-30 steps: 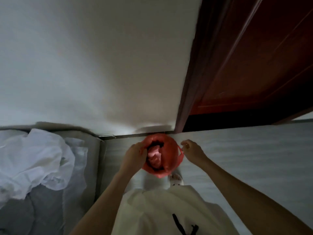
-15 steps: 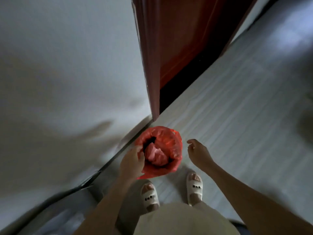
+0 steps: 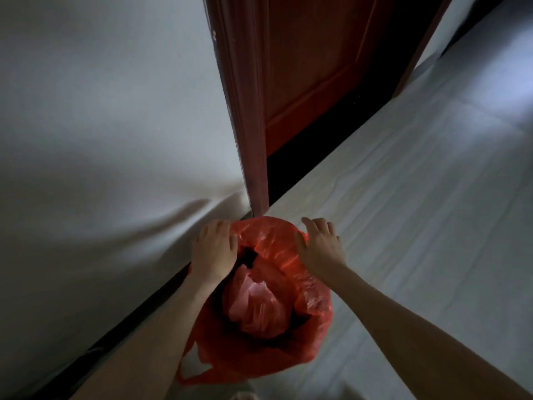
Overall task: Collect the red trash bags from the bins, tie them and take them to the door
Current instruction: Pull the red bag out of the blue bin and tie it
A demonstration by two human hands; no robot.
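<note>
Both hands have come onto the one open red bag [image 3: 288,249]: left hand [image 3: 214,249] grips its rim at 10 o'clock, right hand [image 3: 320,246] presses the rim at 2 o'clock, fingers spread. One smaller bag [image 3: 256,307] lies inside. Door [image 3: 311,67] stands at 12 o'clock.

Dim, murky, low contrast throughout. Brightest patch a bluish sheen on the floor [image 3: 516,93] at upper right. Soft arm shadows smeared across the white wall [image 3: 101,125]. Near-black gap under the door [image 3: 311,67]. Strong wide-angle bending of straight lines toward the edges; grainy, slightly soft detail.
</note>
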